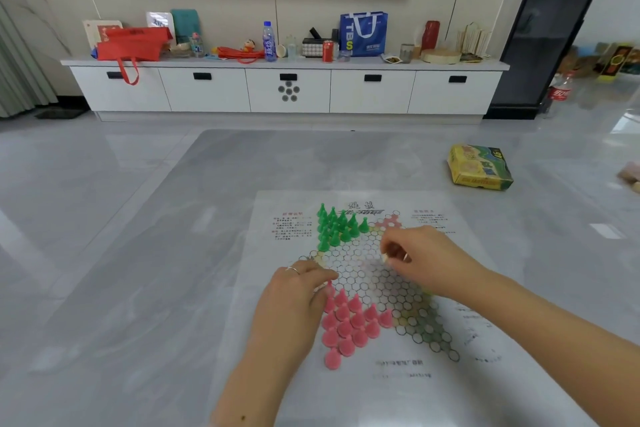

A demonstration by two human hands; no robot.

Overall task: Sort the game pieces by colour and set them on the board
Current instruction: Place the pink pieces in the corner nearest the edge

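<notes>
On board (pixel 460 291), left hand (pixel 294 298) pinching pink piece (pixel 329 286), right hand (pixel 420 262) curled, contents unclear

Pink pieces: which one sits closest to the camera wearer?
The lone pink piece at the bottom tip of the pink cluster on the board. It stands alone below the others, with no piece beside it, nearest the bottom edge of the view.

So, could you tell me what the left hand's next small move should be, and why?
Probably set its pink piece down in the cell there: the left hand pinches it at the top of the pink group, where it would extend that cluster on the board.
</notes>
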